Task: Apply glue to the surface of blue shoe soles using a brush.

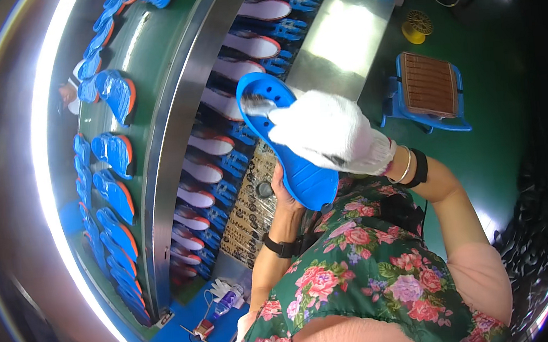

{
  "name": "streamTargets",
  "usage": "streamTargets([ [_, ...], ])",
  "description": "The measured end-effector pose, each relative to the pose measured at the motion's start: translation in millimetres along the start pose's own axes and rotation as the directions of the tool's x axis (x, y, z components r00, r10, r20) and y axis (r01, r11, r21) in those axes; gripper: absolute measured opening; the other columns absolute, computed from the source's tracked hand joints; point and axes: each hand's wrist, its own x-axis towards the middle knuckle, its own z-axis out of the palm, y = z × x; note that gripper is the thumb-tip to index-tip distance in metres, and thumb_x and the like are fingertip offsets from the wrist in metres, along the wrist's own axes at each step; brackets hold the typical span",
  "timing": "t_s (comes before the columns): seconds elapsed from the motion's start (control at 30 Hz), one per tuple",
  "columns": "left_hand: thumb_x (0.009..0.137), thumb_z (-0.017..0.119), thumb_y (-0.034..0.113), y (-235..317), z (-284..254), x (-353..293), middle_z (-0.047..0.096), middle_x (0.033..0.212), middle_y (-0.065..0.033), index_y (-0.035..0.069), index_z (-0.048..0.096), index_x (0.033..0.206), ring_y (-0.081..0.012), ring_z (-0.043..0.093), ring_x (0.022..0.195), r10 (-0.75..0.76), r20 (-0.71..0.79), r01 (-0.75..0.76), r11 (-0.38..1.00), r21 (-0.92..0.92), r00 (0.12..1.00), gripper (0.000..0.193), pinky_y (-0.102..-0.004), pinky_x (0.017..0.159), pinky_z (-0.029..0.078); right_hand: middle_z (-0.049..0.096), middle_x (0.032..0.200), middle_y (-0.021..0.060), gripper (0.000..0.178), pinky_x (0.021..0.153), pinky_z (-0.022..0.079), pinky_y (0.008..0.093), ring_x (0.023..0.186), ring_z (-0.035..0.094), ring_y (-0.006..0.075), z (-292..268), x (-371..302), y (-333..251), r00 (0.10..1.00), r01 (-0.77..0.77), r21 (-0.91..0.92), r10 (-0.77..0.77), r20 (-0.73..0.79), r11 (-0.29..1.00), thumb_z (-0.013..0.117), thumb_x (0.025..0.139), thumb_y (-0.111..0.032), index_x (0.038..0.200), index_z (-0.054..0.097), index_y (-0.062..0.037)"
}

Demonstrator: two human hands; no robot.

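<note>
A blue shoe sole, with several round holes near its toe end, is held up in front of me. My left hand is bare and grips its edge from the left and below. My right hand, in a white knit glove, is closed over the sole's upper face. From its fingers a brush with pale bristles reaches onto the toe end; its handle is hidden by the glove. Left of the sole runs a row of white-faced shoe bottoms with red edges, beside blue straps.
Blue shoes with orange edges lie on a green conveyor behind a steel rail. Another person's hand shows beyond it. A blue stool and yellow spool stand at right. White gloves lie low at left.
</note>
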Motion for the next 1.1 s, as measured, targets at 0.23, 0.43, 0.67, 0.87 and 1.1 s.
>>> streamTargets([
  [0.23,0.094,0.048,0.067,4,10,10,0.044,0.153,-0.0177,0.011,0.033,0.155,-0.0382,0.047,0.137,0.101,0.424,0.129,0.868,-0.480,0.900,0.084,-0.0562,0.113,0.040,0.074,0.100,0.0145,0.017,0.079,0.056,0.0364,0.088,0.071,0.0257,-11,5,-8,0.931,-0.347,0.341,0.364,0.016,0.874,0.075,0.081,-0.004,0.098,0.076,-0.0058],
  [0.43,0.093,0.054,0.067,24,48,39,0.042,0.155,-0.0159,0.009,0.032,0.155,-0.0378,0.045,0.139,0.089,0.127,-0.050,0.958,-0.283,0.988,0.088,-0.0567,0.117,0.033,0.073,0.101,0.0113,0.019,0.084,0.055,0.0378,0.094,0.069,0.0277,-4,-12,-14,0.972,-0.233,0.467,0.193,0.132,0.853,0.073,0.085,-0.010,0.104,0.076,-0.0063],
  [0.67,0.085,0.058,0.076,38,67,62,0.044,0.147,-0.0275,0.006,0.031,0.154,-0.0447,0.048,0.132,0.171,0.353,-0.034,0.931,-0.363,0.920,0.102,-0.0634,0.109,0.040,0.075,0.102,0.0094,0.023,0.083,0.056,0.0379,0.092,0.071,0.0258,8,-20,-13,0.997,-0.068,0.199,0.059,0.050,0.978,0.076,0.081,-0.007,0.104,0.076,-0.0092],
  [0.87,0.080,0.063,0.078,45,85,66,0.052,0.134,-0.0299,0.003,0.037,0.148,-0.0414,0.056,0.122,0.194,0.314,-0.045,0.904,-0.424,0.929,0.104,-0.0594,0.101,0.049,0.073,0.100,0.0090,0.021,0.075,0.056,0.0380,0.089,0.069,0.0272,-3,-21,2,0.976,-0.217,0.373,0.208,0.064,0.902,0.078,0.081,-0.010,0.102,0.075,-0.0065],
  [1.1,0.078,0.057,0.083,62,75,77,0.055,0.134,-0.0248,0.002,0.035,0.149,-0.0424,0.055,0.122,0.177,0.385,-0.047,0.945,-0.323,0.906,0.110,-0.0606,0.092,0.052,0.074,0.103,0.0074,0.019,0.074,0.056,0.0372,0.087,0.069,0.0236,-6,-23,-2,0.952,-0.303,0.514,0.228,0.205,0.802,0.078,0.081,-0.007,0.100,0.076,-0.0072],
])
